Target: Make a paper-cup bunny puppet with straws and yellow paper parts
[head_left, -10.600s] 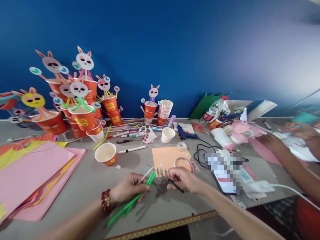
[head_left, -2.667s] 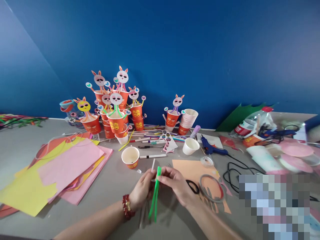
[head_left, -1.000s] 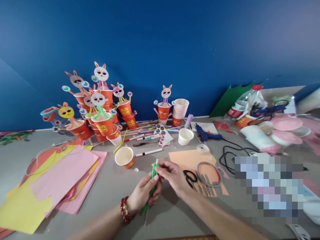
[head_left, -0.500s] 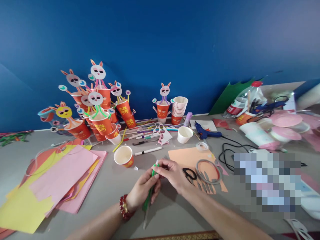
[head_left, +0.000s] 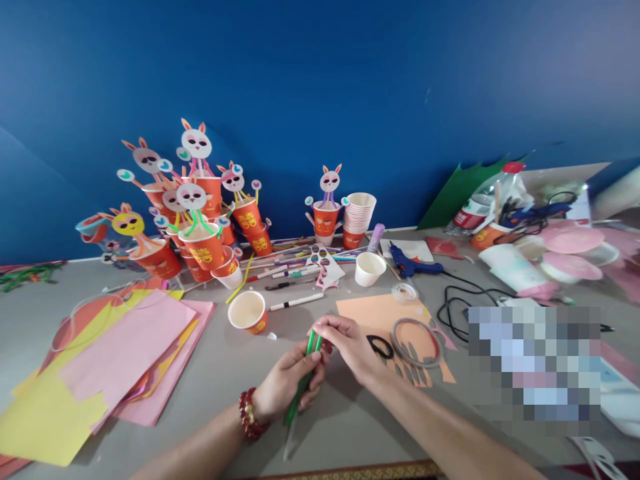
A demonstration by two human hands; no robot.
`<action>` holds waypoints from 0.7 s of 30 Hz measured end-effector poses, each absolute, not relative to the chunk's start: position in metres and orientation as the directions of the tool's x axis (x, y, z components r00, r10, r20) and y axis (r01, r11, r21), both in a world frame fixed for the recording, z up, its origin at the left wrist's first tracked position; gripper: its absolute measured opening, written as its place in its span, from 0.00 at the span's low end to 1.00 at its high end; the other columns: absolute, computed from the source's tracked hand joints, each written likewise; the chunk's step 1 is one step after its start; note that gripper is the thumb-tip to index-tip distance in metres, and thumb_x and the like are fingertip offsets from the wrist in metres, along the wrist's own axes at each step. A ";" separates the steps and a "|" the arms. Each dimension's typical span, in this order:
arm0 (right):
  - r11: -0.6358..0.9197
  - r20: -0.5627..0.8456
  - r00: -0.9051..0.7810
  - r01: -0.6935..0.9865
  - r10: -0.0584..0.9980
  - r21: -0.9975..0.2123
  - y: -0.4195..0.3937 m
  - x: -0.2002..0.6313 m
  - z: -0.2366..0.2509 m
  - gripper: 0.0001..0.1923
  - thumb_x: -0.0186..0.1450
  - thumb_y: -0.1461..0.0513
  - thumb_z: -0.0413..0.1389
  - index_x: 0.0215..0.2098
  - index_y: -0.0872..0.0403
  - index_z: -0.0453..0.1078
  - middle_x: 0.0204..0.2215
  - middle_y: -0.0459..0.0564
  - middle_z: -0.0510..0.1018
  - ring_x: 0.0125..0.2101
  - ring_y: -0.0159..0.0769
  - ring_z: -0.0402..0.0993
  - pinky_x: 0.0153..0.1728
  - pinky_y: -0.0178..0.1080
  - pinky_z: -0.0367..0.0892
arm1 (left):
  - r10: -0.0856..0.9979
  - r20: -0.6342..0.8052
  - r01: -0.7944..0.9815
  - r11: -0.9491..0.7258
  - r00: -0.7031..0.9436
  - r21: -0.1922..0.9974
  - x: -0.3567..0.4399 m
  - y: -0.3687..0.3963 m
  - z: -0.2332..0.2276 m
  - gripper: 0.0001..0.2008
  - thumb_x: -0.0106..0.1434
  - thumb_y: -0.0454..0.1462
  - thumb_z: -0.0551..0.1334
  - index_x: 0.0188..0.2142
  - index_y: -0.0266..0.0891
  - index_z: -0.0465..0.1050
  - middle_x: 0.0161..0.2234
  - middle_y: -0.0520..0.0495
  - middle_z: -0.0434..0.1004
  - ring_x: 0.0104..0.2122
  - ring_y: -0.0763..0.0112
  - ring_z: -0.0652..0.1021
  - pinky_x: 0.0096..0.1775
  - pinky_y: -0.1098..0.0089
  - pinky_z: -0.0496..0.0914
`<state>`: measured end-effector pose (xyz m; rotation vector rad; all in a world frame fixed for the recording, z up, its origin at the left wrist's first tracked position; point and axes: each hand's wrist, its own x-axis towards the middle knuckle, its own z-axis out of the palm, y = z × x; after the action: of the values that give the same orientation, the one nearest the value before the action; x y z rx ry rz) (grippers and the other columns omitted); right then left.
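Note:
My left hand (head_left: 287, 383), with a dark red bead bracelet, is closed around two green straws (head_left: 311, 343); they could also be folded strips. Their lower ends slant down below the palm, beside a thin pale stick (head_left: 289, 443). At the top ends, the thumb and fingers of my right hand (head_left: 347, 343) are pinched together, touching the straws. Its fingertips partly hide what they grip. An orange and white paper cup (head_left: 249, 313) stands just beyond my hands, with a white scrap (head_left: 271, 336) beside it.
Rabbit-faced paper cups (head_left: 200, 250) stand back left, and stacked cups (head_left: 359, 220) back centre. Coloured paper (head_left: 130, 347) lies left. To the right are a blue glue gun (head_left: 415, 262) with its cable, black-handled scissors (head_left: 380, 347), a tape ring (head_left: 404, 292) and orange paper (head_left: 365, 310).
At the top, two green lengths now show side by side, where a white tip stuck up before. My right fingers have shifted slightly; my left hand stays nearly in place.

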<state>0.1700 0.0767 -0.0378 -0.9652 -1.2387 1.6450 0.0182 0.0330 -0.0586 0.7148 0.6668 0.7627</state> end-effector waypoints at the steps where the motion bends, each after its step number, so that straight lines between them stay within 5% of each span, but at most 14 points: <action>1: -0.140 -0.079 -0.339 -0.160 0.938 -0.977 0.077 0.171 -0.037 0.14 0.62 0.54 0.58 0.27 0.56 0.75 0.18 0.42 0.69 0.20 0.28 0.63 0.24 0.33 0.58 | 0.789 -0.273 -0.366 0.522 0.551 0.770 0.018 0.033 -0.059 0.13 0.65 0.46 0.60 0.37 0.38 0.65 0.18 0.59 0.64 0.10 0.83 0.59 0.11 0.81 0.53; 9: -0.101 -0.055 -0.336 -0.121 0.940 -0.988 0.079 0.175 -0.039 0.17 0.65 0.51 0.57 0.31 0.57 0.76 0.22 0.44 0.72 0.21 0.28 0.65 0.24 0.33 0.61 | 0.793 -0.287 -0.351 0.519 0.538 0.779 0.018 0.032 -0.059 0.14 0.65 0.47 0.60 0.38 0.38 0.65 0.18 0.60 0.63 0.10 0.85 0.58 0.12 0.81 0.53; 14: -0.084 -0.037 -0.441 -0.089 0.897 -0.993 0.079 0.173 -0.047 0.15 0.61 0.51 0.63 0.31 0.56 0.75 0.33 0.47 0.73 0.27 0.30 0.69 0.26 0.32 0.66 | 0.831 -0.248 -0.384 0.468 0.498 0.796 0.019 0.032 -0.064 0.14 0.65 0.48 0.60 0.36 0.39 0.63 0.18 0.60 0.64 0.10 0.84 0.59 0.11 0.82 0.53; 21: -0.052 0.000 -0.457 -0.100 0.889 -0.994 0.076 0.172 -0.040 0.16 0.62 0.50 0.62 0.33 0.54 0.80 0.29 0.45 0.66 0.26 0.29 0.67 0.26 0.32 0.64 | 0.828 -0.173 -0.440 0.447 0.534 0.779 0.018 0.031 -0.068 0.13 0.68 0.46 0.57 0.37 0.38 0.65 0.19 0.58 0.67 0.09 0.83 0.62 0.11 0.82 0.58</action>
<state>0.1718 0.0763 -0.0405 -0.8828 -1.4458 1.6198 0.0179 0.0311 -0.0682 0.7461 0.5968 0.8446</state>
